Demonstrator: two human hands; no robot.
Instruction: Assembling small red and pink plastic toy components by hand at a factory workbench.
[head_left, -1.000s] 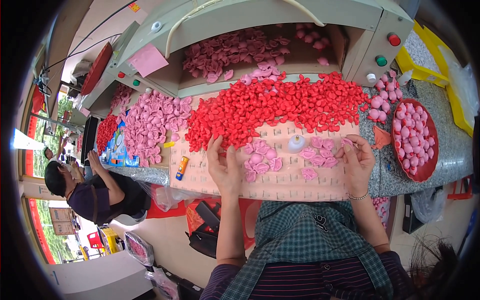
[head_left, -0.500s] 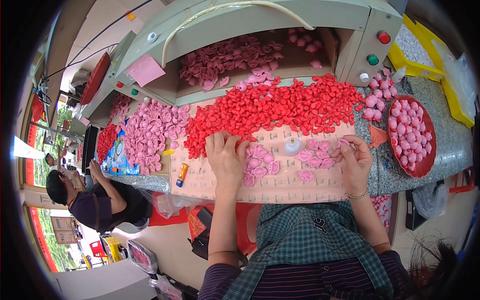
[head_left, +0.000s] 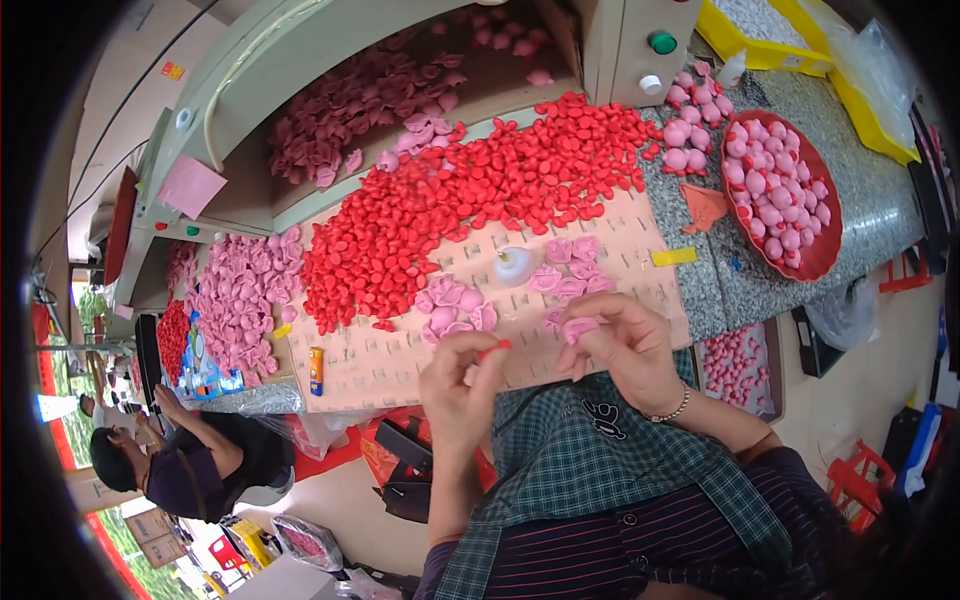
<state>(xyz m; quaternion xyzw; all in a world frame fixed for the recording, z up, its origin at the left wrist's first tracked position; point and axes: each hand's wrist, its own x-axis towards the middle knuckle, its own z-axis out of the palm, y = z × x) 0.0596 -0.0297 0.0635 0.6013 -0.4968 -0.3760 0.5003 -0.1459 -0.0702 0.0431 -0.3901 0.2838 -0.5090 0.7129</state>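
Observation:
My left hand point(head_left: 458, 388), near the table's front edge, pinches a small glossy red bean-shaped piece point(head_left: 497, 347) between thumb and fingertips. Facing it, my right hand point(head_left: 632, 352) grips a pink curled, petal-like piece point(head_left: 578, 328). The two held pieces are apart. Just beyond my hands lie a small group of pink pieces point(head_left: 462, 300) on the left and another cluster point(head_left: 572, 268) on the right. Between these groups stands a squat white bottle point(head_left: 513, 264) with a thin tip. A long heap of red pieces point(head_left: 470, 195) spreads behind them on the patterned pink sheet point(head_left: 390, 358).
At right, a red bowl point(head_left: 838, 235) holds pink balls with red parts. Pink pieces are piled at left point(head_left: 238, 300) and inside the grey machine point(head_left: 600, 60). A glue-stick-like orange tube point(head_left: 316, 370) lies front left. Another person point(head_left: 190, 450) works farther left.
My left hand has come back from the red heap with a red piece. My right hand has drawn nearer with its pink piece, and the whole view has shifted and tilted.

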